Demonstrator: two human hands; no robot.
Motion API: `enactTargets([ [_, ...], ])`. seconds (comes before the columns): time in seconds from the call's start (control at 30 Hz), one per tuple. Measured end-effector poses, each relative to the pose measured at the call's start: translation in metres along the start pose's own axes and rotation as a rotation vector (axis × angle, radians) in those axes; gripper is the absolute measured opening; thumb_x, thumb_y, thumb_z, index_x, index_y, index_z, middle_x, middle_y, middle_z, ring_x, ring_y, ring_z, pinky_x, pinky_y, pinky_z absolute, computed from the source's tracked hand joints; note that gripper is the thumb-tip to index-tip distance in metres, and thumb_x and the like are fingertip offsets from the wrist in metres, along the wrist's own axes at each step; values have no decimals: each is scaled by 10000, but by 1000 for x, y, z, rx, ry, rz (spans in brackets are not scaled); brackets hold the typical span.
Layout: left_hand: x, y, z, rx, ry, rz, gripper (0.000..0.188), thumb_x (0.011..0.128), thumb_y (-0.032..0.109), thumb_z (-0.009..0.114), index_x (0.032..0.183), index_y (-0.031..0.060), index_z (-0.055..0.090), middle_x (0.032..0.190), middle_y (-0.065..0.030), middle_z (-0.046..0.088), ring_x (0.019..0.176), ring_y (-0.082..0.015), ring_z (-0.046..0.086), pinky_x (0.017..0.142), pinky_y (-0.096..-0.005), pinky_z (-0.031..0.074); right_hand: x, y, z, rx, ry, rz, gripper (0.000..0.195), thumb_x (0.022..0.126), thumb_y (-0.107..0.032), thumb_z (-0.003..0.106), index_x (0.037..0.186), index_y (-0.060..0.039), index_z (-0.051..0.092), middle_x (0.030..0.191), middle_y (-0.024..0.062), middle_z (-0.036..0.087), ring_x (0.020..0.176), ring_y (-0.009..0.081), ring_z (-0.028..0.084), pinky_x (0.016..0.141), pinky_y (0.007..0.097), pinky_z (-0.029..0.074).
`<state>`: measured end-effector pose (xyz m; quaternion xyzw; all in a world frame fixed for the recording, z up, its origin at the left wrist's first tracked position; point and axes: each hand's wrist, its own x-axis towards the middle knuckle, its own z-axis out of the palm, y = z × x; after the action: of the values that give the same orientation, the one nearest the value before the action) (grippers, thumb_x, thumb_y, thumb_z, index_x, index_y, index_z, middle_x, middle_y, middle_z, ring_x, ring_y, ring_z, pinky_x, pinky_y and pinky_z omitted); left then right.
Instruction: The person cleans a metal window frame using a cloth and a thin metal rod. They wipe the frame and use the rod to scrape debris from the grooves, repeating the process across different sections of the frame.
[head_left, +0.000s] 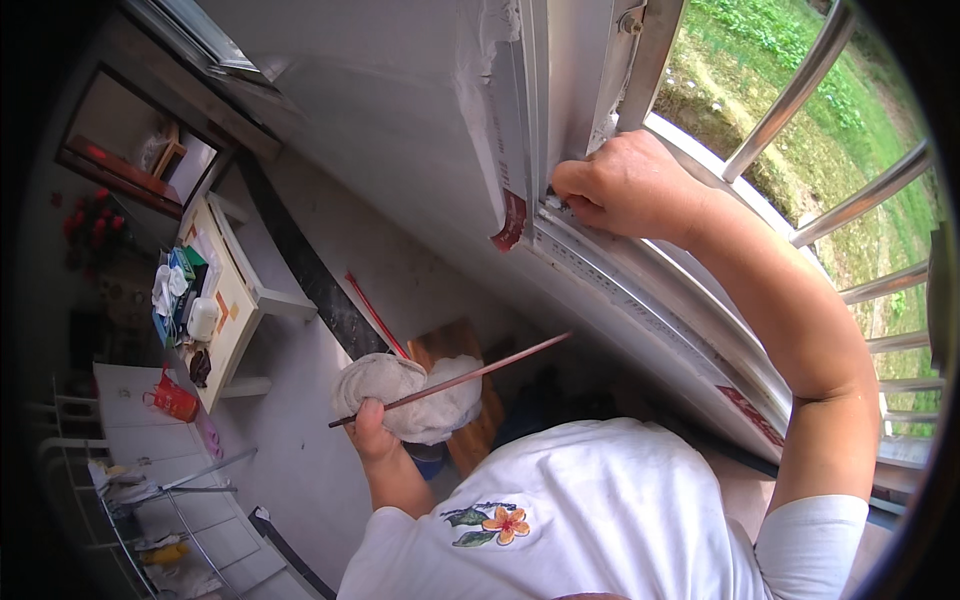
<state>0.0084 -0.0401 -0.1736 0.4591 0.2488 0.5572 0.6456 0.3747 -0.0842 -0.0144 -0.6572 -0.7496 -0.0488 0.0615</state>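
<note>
In my left hand I hold a bunched white cloth and a thin reddish-brown stick. My thumb presses on the stick near its dark end, and the stick lies across the cloth. My right hand, fingers curled, reaches into the lower corner of a metal window frame. White and grey crumbs lie in that corner by my fingers. The fingertips are turned down and partly hidden, so whether they pinch anything does not show.
Steel window bars stand outside the frame, with grass beyond. Below the sill are a wooden bench and a red stick. A cluttered table, a red bag and a metal rack stand to the left.
</note>
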Motion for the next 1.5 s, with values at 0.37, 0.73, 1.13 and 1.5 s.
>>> enactTargets([
  [0.37, -6, 1, 1, -21, -18, -46, 451, 676, 145, 547, 1083, -51, 559, 1019, -159, 616, 954, -258, 607, 883, -379, 474, -22, -32, -31, -262, -201, 88, 129, 844, -105, 525, 933, -90, 617, 592, 64, 590, 578, 213, 623, 486, 329, 461],
  [0.73, -12, -4, -13, 32, 14, -16, 460, 687, 148, 547, 1096, -62, 546, 1038, -164, 610, 964, -258, 606, 885, -384, 475, 6, -40, -13, -276, -331, 45, 150, 810, -67, 510, 903, -54, 627, 712, 99, 657, 711, 274, 670, 598, 362, 518],
  [1.13, -17, 0, -14, 53, -1, 52, 449, 692, 144, 546, 1093, -57, 560, 1028, -152, 622, 956, -257, 615, 876, -374, 481, 9, -34, -20, -239, -419, 18, 138, 813, -70, 504, 877, -43, 624, 729, 112, 653, 708, 279, 663, 616, 373, 520],
  [1.5, -12, -2, -3, 29, -92, 17, 461, 707, 201, 565, 1103, -33, 560, 1045, -147, 620, 958, -267, 613, 866, -388, 484, 3, -25, -28, -182, -296, 9, 122, 853, -101, 561, 946, -71, 635, 689, 102, 640, 721, 226, 670, 593, 321, 520],
])
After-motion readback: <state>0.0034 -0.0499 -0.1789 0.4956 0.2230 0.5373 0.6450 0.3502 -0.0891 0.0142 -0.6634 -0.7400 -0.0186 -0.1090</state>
